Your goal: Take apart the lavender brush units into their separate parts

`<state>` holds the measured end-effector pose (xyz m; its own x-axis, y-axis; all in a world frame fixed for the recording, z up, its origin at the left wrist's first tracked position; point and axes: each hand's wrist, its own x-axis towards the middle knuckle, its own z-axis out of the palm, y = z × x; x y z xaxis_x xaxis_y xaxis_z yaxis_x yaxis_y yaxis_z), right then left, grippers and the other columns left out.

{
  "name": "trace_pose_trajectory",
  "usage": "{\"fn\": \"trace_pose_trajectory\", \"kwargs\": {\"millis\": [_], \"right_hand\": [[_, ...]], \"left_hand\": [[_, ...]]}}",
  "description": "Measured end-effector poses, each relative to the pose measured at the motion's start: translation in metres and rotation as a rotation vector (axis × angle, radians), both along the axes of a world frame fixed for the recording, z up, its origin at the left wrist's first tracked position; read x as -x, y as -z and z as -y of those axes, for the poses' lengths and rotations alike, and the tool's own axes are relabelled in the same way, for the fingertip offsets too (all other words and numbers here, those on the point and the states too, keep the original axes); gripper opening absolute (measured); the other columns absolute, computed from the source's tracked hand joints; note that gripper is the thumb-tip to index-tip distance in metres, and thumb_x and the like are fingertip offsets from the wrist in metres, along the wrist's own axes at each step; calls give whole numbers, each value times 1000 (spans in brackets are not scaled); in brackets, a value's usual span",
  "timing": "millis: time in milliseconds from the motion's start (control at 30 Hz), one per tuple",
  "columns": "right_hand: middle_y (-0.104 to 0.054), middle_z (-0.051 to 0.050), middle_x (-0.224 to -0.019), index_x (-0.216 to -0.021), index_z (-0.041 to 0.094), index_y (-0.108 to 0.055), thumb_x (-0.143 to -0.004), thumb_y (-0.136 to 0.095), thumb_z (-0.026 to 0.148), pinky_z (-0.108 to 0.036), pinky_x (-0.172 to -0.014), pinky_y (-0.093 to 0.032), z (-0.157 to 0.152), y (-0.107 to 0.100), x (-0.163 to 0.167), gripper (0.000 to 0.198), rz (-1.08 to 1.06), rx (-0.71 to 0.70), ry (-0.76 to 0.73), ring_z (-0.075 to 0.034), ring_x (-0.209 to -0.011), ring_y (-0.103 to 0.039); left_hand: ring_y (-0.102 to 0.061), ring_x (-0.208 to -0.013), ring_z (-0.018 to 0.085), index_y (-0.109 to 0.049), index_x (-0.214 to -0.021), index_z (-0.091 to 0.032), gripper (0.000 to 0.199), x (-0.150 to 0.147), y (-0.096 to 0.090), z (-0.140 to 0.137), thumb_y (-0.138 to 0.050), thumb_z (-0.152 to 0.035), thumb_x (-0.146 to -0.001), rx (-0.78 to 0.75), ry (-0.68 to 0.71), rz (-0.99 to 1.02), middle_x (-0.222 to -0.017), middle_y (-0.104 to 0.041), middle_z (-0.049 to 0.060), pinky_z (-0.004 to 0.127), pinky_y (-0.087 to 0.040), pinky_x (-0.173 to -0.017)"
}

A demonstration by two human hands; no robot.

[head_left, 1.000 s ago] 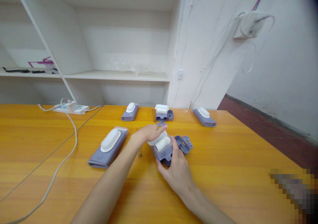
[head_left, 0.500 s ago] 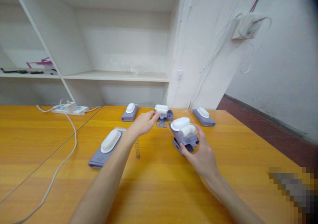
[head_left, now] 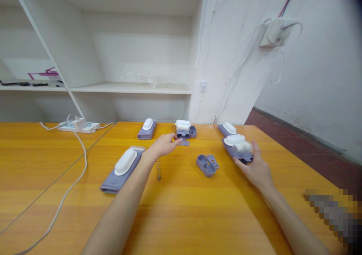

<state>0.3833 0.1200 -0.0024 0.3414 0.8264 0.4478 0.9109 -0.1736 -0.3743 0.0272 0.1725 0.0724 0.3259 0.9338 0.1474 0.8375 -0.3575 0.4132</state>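
My right hand [head_left: 258,170] grips a purple casing [head_left: 245,158] with a white oval cover [head_left: 234,139] and a white roller [head_left: 242,147] on it, tilted above the table. Fingers partly apart, my left hand [head_left: 165,145] hovers at the edge of a flat purple plate [head_left: 185,143]; whether it touches is unclear. In front of me lie a hollow purple oval cup [head_left: 206,166] and a slotted purple plate [head_left: 213,161] beside it. A metal coil spring [head_left: 158,170] is below my left wrist. Behind my left hand stands another opened device [head_left: 183,126], with a purple cup [head_left: 192,132] beside it.
More purple-and-white devices stand at left [head_left: 121,172], back left [head_left: 147,129] and back right [head_left: 227,129]. A white power strip [head_left: 80,125] and its cable [head_left: 85,161] are on the left of the table [head_left: 181,217]. Shelves rise behind; at right a blurred patch covers something.
My right hand has moved right with the casing, uncovering the purple cup and slotted plate on the table. My left hand has shifted slightly down and stays near the flat plate.
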Motion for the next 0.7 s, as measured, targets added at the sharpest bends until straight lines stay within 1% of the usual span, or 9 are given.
{"fn": "trace_pose_trajectory", "kwargs": {"millis": [100,200,333,433,533,633,700], "right_hand": [[-66,-14,-107,-147,19,-13,-74,-56,58,-37,-66,-49,4,2,-5,93,-19,40,-14,-32,-82,-66],[-66,-14,-107,-147,19,-14,-74,-56,60,-38,-66,-49,10,3,-12,93,-21,81,-14,-33,-83,-66],[-66,-15,-106,-146,19,-16,-72,-55,65,-39,-65,-50,22,6,-30,95,-6,122,7,-35,-82,-66],[-65,-18,-108,-146,18,-16,-71,-53,69,-42,-67,-50,30,13,-48,98,46,134,39,-37,-86,-65],[-62,-21,-112,-146,16,-15,-69,-53,71,-44,-70,-50,31,22,-61,101,68,123,63,-39,-92,-63],[-61,-21,-114,-145,17,-17,-71,-52,71,-46,-70,-50,29,27,-65,99,56,119,62,-38,-93,-63],[-61,-20,-114,-145,16,-19,-71,-51,71,-48,-71,-50,27,26,-60,97,64,99,57,-39,-94,-62]], "left_hand": [[-64,-85,20,-62,-97,-21,45,0,19,-8,-36,-55,-88,0,-41,-96,-93,-69,6,25,-44,-66],[-65,-87,22,-63,-93,-20,41,-2,37,-14,-39,-52,-87,-2,-97,-157,-92,-69,9,28,-45,-69],[-64,-89,25,-64,-88,-17,41,-4,53,-14,-36,-47,-90,-38,-166,-235,-91,-69,12,32,-46,-74],[-64,-90,25,-64,-86,-17,43,-6,62,-13,-33,-46,-91,-66,-166,-277,-91,-68,13,33,-46,-76],[-65,-88,24,-65,-85,-16,46,-7,67,-11,-30,-46,-92,-88,-138,-306,-89,-69,13,32,-46,-75],[-65,-85,25,-65,-83,-17,48,-10,68,-9,-28,-47,-92,-115,-92,-328,-86,-69,12,33,-46,-73],[-65,-85,25,-66,-83,-17,49,-12,68,-7,-27,-46,-93,-134,-61,-341,-86,-69,12,33,-46,-73]]}}
